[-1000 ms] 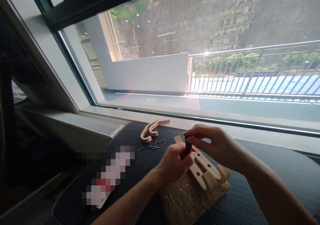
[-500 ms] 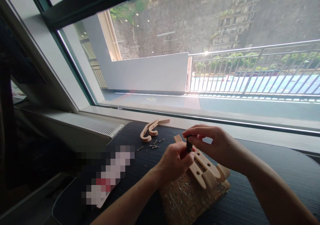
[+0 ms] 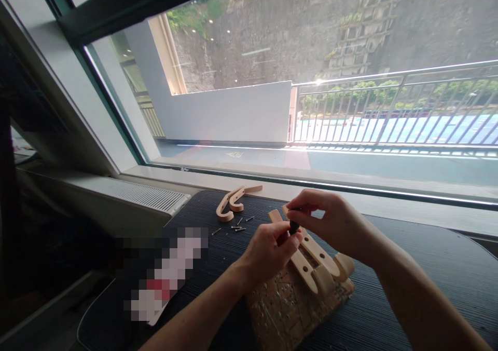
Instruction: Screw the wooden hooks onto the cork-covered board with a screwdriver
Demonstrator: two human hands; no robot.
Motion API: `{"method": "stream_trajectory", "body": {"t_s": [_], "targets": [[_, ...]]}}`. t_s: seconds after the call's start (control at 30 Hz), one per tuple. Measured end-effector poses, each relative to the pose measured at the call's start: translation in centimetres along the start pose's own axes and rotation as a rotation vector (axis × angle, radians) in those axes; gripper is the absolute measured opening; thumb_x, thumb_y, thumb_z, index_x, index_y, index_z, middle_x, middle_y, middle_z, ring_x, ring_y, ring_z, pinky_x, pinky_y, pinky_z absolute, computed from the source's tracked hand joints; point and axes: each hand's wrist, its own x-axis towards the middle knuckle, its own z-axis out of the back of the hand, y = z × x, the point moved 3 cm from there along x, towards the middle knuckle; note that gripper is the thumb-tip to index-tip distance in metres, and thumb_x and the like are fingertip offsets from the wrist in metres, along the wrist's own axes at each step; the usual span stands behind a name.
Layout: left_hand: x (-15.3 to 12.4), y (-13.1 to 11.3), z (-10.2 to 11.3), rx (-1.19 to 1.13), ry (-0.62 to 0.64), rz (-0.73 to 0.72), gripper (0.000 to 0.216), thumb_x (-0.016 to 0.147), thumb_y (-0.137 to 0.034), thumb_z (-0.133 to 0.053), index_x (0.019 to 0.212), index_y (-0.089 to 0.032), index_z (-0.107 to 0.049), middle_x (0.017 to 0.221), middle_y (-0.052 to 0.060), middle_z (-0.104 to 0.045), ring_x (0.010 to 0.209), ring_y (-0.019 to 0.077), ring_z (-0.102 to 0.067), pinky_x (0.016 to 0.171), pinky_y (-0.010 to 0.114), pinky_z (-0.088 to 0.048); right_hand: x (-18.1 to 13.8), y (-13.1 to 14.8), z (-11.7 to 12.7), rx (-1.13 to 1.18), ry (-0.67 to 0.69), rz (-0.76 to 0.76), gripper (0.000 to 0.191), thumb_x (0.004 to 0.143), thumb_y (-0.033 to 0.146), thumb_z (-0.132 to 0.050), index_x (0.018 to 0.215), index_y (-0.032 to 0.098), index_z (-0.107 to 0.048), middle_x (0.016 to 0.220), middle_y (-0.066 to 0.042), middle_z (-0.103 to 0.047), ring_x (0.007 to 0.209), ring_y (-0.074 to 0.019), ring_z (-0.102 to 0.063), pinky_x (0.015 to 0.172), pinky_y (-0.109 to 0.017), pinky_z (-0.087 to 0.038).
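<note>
My left hand (image 3: 274,244) is closed, its thumb and forefinger pinching the lower part of a small black tool (image 3: 294,226). The fingers of my right hand (image 3: 317,208) close on the top of the same tool; its exact kind is too hidden to tell. Below the hands, two pale wooden hooks (image 3: 311,273) with screw holes lie side by side, curved ends toward me. They rest on a worn, scratched brown board (image 3: 288,309). The tool's lower tip is hidden by my left fingers.
Two more wooden hooks (image 3: 224,208) lie at the table's far edge. Several loose screws (image 3: 238,229) are scattered nearby. A blurred pinkish-white packet (image 3: 175,268) lies on the left of the dark ribbed table (image 3: 420,273). Behind are a window sill and a large window.
My right fingers have shifted slightly around the top of the black tool, whose upper part now points more to the side. My left hand still pinches it. The view has moved a little.
</note>
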Motion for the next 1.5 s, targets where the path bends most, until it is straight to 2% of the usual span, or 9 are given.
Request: {"method": "stream_trajectory", "body": {"t_s": [0.23, 0.37, 0.6, 0.77, 1.0, 1.13, 1.5], "targets": [[-0.07, -0.27, 0.13, -0.048, 0.038, -0.02, 0.028, 0.087, -0.033, -0.046, 0.064, -0.016, -0.044, 0.056, -0.007, -0.032, 0.053, 0.0072, -0.027, 0.049, 0.022, -0.023, -0.5, 0.53, 0.57, 0.024, 0.069, 0.038, 0.022, 0.084, 0.023, -0.053, 0.097, 0.023, -0.071, 0.095, -0.003, -0.069, 0.083, -0.0174, -0.063, 0.07, -0.027, -0.05], [-0.04, -0.14, 0.06, -0.029, 0.014, -0.022, 0.028, 0.087, -0.032, -0.047, 0.065, -0.016, -0.047, 0.055, -0.007, -0.032, 0.052, 0.007, -0.027, 0.048, 0.022, -0.023, -0.41, 0.37, 0.69, 0.073, 0.087, 0.039, 0.021, 0.083, 0.024, -0.054, 0.096, 0.021, -0.07, 0.09, -0.003, -0.069, 0.083, -0.0178, -0.063, 0.073, -0.029, -0.05], [-0.08, -0.17, -0.06, -0.027, -0.005, -0.025, 0.025, 0.086, -0.031, -0.049, 0.067, -0.015, -0.053, 0.055, -0.006, -0.038, 0.051, 0.0067, -0.031, 0.047, 0.021, -0.024, -0.2, -0.03, 0.52, 0.052, 0.061, -0.003, 0.013, 0.08, 0.028, -0.06, 0.086, 0.02, -0.068, 0.08, -0.002, -0.068, 0.075, -0.016, -0.062, 0.069, -0.028, -0.05], [-0.02, -0.09, -0.05, -0.041, -0.011, -0.004, 0.027, 0.084, -0.03, -0.051, 0.061, -0.015, -0.046, 0.054, -0.007, -0.036, 0.052, 0.0065, -0.03, 0.047, 0.02, -0.025, -0.29, 0.17, 0.12, -0.008, 0.038, -0.06, 0.015, 0.079, 0.034, -0.061, 0.083, 0.02, -0.064, 0.073, 0.0, -0.066, 0.067, -0.0144, -0.06, 0.063, -0.028, -0.049], [-0.07, -0.28, 0.07, -0.046, 0.006, -0.004, 0.026, 0.084, -0.028, -0.049, 0.062, -0.015, -0.045, 0.055, -0.006, -0.036, 0.053, 0.0065, -0.03, 0.048, 0.02, -0.025, -0.45, 0.65, 0.23, 0.053, 0.084, 0.009, 0.017, 0.082, 0.023, -0.055, 0.091, 0.024, -0.07, 0.09, 0.0, -0.07, 0.079, -0.0148, -0.062, 0.067, -0.026, -0.048], [-0.11, -0.31, 0.02, -0.046, -0.011, -0.002, 0.026, 0.085, -0.028, -0.05, 0.063, -0.015, -0.047, 0.055, -0.006, -0.036, 0.052, 0.0064, -0.03, 0.047, 0.02, -0.025, -0.33, 0.54, 0.23, 0.104, 0.099, 0.009, 0.016, 0.081, 0.023, -0.057, 0.09, 0.022, -0.07, 0.088, 0.0, -0.07, 0.082, -0.0155, -0.062, 0.072, -0.026, -0.048], [-0.83, 0.51, -0.8, -0.008, -0.129, -0.03, 0.023, 0.086, -0.033, -0.053, 0.075, -0.014, -0.06, 0.056, -0.006, -0.042, 0.052, 0.0066, -0.036, 0.05, 0.02, -0.029, -0.23, 0.01, -0.02, 0.041, 0.023, -0.019, 0.01, 0.079, 0.029, -0.061, 0.081, 0.021, -0.067, 0.073, 0.001, -0.066, 0.068, -0.0132, -0.059, 0.063, -0.026, -0.047]]}}
